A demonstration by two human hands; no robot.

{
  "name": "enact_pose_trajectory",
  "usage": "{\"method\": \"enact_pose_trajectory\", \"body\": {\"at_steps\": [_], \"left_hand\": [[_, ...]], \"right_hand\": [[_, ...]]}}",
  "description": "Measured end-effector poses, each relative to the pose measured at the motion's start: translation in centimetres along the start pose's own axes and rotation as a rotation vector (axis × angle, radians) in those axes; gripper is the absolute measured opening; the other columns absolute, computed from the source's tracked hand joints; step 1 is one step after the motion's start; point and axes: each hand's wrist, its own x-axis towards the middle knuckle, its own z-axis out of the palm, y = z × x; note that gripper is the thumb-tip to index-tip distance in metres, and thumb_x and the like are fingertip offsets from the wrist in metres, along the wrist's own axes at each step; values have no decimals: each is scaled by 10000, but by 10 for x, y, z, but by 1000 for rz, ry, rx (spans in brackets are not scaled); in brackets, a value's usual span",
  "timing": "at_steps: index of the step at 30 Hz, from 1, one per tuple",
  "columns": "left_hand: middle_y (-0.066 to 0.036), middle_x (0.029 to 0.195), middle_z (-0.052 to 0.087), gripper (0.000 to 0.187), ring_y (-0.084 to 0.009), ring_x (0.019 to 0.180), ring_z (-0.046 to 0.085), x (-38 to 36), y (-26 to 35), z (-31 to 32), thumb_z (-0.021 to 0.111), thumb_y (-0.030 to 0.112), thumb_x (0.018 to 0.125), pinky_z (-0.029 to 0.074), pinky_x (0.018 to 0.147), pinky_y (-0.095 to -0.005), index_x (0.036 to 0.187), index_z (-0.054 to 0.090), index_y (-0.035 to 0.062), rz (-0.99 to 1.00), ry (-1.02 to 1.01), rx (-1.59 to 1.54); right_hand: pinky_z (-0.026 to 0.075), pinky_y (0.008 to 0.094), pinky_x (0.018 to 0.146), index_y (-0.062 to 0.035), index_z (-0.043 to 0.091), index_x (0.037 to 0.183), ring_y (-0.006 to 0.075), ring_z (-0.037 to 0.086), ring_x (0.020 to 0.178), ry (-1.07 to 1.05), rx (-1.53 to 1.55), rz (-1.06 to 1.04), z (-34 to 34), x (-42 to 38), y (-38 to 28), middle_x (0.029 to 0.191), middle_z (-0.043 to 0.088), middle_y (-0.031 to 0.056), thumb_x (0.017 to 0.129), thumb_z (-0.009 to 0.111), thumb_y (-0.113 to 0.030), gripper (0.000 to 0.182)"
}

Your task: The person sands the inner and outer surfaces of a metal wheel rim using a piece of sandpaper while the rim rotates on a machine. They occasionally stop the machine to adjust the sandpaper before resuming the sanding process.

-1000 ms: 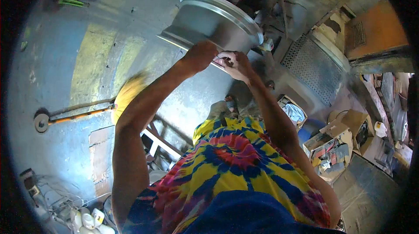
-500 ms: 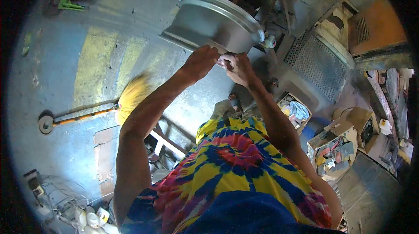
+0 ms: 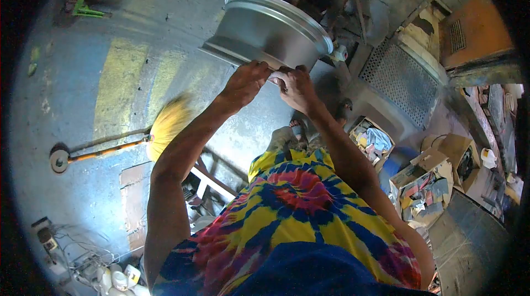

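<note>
A silver wheel rim [image 3: 276,36] is tilted in front of me, its bright outer lip on the far side. Both hands are at its near lower edge. My left hand [image 3: 247,85] is closed there, knuckles up, and its fingertips are hidden. Close beside it, my right hand [image 3: 298,89] is also closed, with the thumb pressed on a small pale piece [image 3: 277,76] that shows between the hands. I cannot tell what this piece is.
A broom [image 3: 165,127] lies on the floor at left, with a green tool [image 3: 88,10] farther off. A perforated metal panel [image 3: 397,83] stands at right. Cardboard boxes [image 3: 422,185] of scraps sit beside my right arm. White bottles [image 3: 118,279] are at lower left.
Both hands have slid slightly left along the rim's near edge and remain closed. The rim appears shifted slightly left and down in view.
</note>
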Motion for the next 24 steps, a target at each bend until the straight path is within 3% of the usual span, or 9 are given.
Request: {"method": "enact_pose_trajectory", "body": {"at_steps": [5,6,8,12,15,18,21,23,24], "left_hand": [[-98,1401,452,438,-226,1274,444,-11,-33,49,446,75,930,288,1129,-306,1364,451,20,77,262,-603],[-98,1401,452,438,-226,1274,444,-12,-31,43,446,75,930,288,1129,-306,1364,451,20,79,261,-602],[-116,1377,469,439,-276,1240,464,-14,-32,29,452,172,929,325,1108,-334,1332,489,2,78,219,-118],[-149,1312,507,440,-303,1208,476,-19,-23,-3,439,216,925,353,1079,-362,1292,530,-10,66,253,16],[-181,1259,534,475,-328,1175,487,-17,-24,-12,448,259,895,383,1040,-383,1276,547,-8,138,281,-238],[-190,1232,547,510,-337,1168,489,-19,-11,-28,442,307,875,396,1024,-381,1256,553,-14,-8,122,10],[-189,1217,555,480,-343,1159,495,-18,-12,-23,444,290,877,399,1031,-372,1218,567,-25,42,239,-212],[-143,1230,619,411,-284,1145,590,-19,-13,-15,565,18,779,517,916,-393,1186,616,38,126,413,-243],[-143,1230,619,411,-284,1145,590,-19,-16,-15,565,18,779,517,916,-393,1186,616,38,126,414,-242]], "right_hand": [[417,424,767,-138,681,962,296,598,722,-33,-25,-30,-1,8,-7,852,657,93,771,633,-84,204],[417,424,767,-138,681,962,296,598,722,-31,-25,-29,1,8,-9,852,657,93,771,633,-84,204],[408,422,748,-142,667,979,288,585,691,72,-128,-114,4,11,-13,816,642,92,736,638,-64,257],[395,424,741,-140,650,986,278,578,695,140,-141,-152,15,17,-13,811,627,88,711,640,-56,288],[387,429,745,-140,636,992,278,575,721,239,-99,-204,12,18,-19,845,624,85,706,639,-59,298],[384,427,749,-137,637,965,275,576,742,219,-141,-192,12,19,-21,863,616,84,697,646,-56,280],[385,434,749,-134,650,985,270,573,739,101,-140,-122,10,18,-20,853,611,85,679,666,-57,315],[382,438,775,-137,661,1015,271,572,747,171,-105,-167,13,17,-21,878,612,84,655,688,-63,368],[382,438,775,-137,661,1015,271,572,747,172,-105,-168,11,18,-23,878,612,84,655,688,-63,368]]}}
